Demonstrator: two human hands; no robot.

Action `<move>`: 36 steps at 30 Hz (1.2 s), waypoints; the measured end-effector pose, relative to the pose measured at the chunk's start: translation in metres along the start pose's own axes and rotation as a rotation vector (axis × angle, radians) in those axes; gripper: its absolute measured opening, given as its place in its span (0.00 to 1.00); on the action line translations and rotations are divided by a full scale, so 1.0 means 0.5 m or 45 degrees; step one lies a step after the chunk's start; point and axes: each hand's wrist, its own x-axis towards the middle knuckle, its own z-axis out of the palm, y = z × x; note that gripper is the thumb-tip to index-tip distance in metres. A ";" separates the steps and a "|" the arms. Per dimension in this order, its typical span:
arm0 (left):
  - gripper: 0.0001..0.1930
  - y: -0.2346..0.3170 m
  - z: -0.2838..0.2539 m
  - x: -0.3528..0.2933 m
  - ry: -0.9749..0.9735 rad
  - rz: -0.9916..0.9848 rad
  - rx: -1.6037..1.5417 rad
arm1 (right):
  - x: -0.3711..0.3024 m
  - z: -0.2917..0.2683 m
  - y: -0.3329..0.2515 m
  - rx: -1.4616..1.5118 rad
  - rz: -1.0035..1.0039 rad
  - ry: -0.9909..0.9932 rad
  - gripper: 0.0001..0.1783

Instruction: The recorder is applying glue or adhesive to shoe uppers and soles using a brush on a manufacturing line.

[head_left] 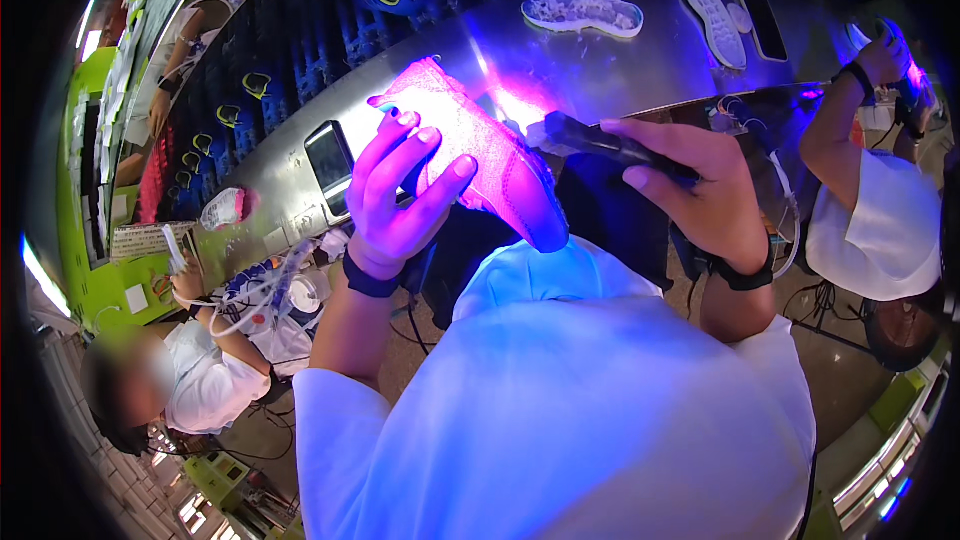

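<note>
My left hand [405, 180] is closed around a shoe upper [460, 140], its fingers spread over the near side. Strong violet light washes the shoe pink, and its darker lower end points toward my lap. In my right hand [700, 185] is a black-handled brush [610, 143], gripped between thumb and fingers. The brush's pale bristle end sits just beside the upper's right edge; glare hides whether they touch. Below my left hand's wrist band the forearm runs to a white sleeve.
On the metal bench [420, 45] lie a clear-edged sole [583, 15], a white sole [715, 25], a dark phone [762, 22] and another phone [328, 162]. Beyond runs a dark conveyor [300, 40] carrying several shoe parts. Co-workers sit at left [215, 370] and right [880, 210].
</note>
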 end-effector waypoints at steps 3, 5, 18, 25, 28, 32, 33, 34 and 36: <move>0.23 0.003 0.004 -0.001 -0.022 0.012 -0.016 | 0.010 -0.008 0.008 -0.031 -0.019 -0.025 0.25; 0.23 -0.002 0.008 -0.002 -0.030 0.012 -0.020 | 0.020 -0.007 0.018 -0.051 -0.030 -0.059 0.25; 0.30 -0.067 0.042 -0.008 -0.049 -0.391 -0.236 | 0.037 0.023 0.070 0.087 0.406 -0.123 0.24; 0.37 -0.362 0.102 -0.078 0.078 -1.366 -0.447 | 0.016 0.030 0.168 0.207 0.699 0.139 0.29; 0.36 -0.563 0.110 -0.101 0.068 -1.529 0.092 | 0.045 0.037 0.141 0.248 0.689 0.210 0.28; 0.30 -0.793 0.118 -0.144 -0.230 -1.604 0.385 | 0.061 0.041 0.147 0.222 0.658 0.248 0.29; 0.30 -0.826 0.122 -0.146 -0.312 -1.633 0.418 | 0.062 0.044 0.150 0.256 0.661 0.286 0.28; 0.31 -0.845 0.129 -0.155 -0.360 -1.666 0.470 | 0.059 0.046 0.152 0.288 0.669 0.327 0.28; 0.29 -0.882 0.122 -0.192 -0.667 -1.704 0.489 | 0.063 0.050 0.159 0.223 0.675 0.310 0.28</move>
